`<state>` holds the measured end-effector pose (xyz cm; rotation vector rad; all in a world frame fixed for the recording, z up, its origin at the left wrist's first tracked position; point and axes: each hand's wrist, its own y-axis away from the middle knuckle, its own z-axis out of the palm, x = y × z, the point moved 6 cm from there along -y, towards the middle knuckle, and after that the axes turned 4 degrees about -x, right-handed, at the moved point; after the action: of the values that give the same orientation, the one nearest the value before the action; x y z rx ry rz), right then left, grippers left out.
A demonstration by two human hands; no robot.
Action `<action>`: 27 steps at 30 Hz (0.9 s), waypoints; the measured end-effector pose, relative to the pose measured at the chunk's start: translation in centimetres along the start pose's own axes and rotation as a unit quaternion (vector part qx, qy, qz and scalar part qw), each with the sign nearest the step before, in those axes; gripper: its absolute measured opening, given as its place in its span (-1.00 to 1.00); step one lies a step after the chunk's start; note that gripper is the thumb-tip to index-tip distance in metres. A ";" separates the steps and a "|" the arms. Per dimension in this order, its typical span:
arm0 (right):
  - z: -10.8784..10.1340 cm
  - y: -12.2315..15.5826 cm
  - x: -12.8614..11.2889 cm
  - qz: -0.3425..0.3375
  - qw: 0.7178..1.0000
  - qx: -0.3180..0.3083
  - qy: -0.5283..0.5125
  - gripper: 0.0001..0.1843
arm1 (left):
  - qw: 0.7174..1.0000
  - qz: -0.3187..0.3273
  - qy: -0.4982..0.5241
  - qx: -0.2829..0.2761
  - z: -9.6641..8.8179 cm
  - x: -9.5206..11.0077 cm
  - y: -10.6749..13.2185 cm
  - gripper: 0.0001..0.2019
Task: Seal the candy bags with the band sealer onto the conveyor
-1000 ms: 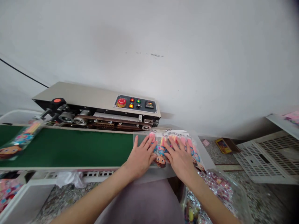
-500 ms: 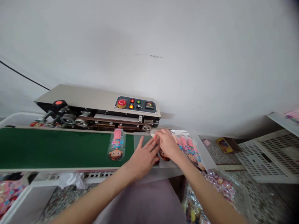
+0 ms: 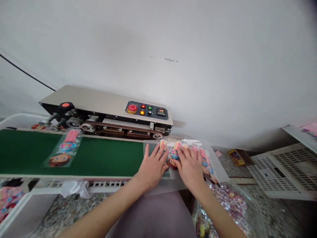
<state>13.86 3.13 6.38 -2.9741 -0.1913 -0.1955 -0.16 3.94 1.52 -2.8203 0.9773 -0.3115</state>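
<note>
My left hand point(image 3: 152, 165) lies flat with its fingers spread on a clear packet point(image 3: 162, 144) at the right end of the green conveyor belt point(image 3: 106, 158). The pink and yellow pieces and part of a doll-face card show past its fingers. My right hand point(image 3: 190, 167) is open too, its fingertips resting among the row of similar packets on the white board; one packet point(image 3: 175, 149) lies just left of its fingers, others point(image 3: 203, 157) to the right. Farther left on the belt lies a single packet point(image 3: 63, 148), slightly tilted. Both palms hide parts of the packets.
Behind the belt stands a band sealing machine point(image 3: 99, 102) with lit buttons and rollers. At lower right is a clear bag point(image 3: 232, 201) of shiny wrapped pieces. A white crate point(image 3: 279, 175) and a small yellow box point(image 3: 236, 157) are on the floor at right.
The single packet has travelled left along the belt and turned slightly. My right hand has moved from beside my left fingers, right and down onto the row of packets. My left hand has stayed nearly still.
</note>
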 end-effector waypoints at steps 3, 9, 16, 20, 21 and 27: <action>1.2 0.6 -1.0 -0.024 0.999 -0.018 -0.019 -0.55 | 1.000 -0.014 -0.011 -0.002 -0.4 -1.1 0.7 -0.49; 0.6 -1.0 -1.2 -0.035 0.992 -0.057 -0.107 -0.54 | 0.995 -0.086 -0.026 -0.032 -3.1 -3.7 1.5 -0.52; 1.2 -7.1 -0.7 -0.013 0.984 -0.048 -0.169 -0.61 | 0.996 0.028 0.048 -0.070 -2.3 2.2 -1.4 -0.48; 1.4 -8.2 -1.1 -0.021 0.985 -0.059 -0.159 -0.71 | 0.998 0.022 0.026 -0.059 -0.6 3.0 -1.8 -0.49; 1.1 -8.1 -1.1 -0.026 0.985 -0.064 -0.159 -0.71 | 0.998 0.021 0.021 -0.057 -0.4 3.0 -1.7 -0.49; -1.0 -3.9 2.3 0.013 0.999 -0.016 -0.039 -0.53 | 0.998 0.024 0.017 -0.059 -0.2 2.2 -1.5 -0.48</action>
<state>15.46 7.03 8.28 -3.0170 -0.1605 -0.0788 2.41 3.69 2.34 -2.9003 1.1028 -0.3086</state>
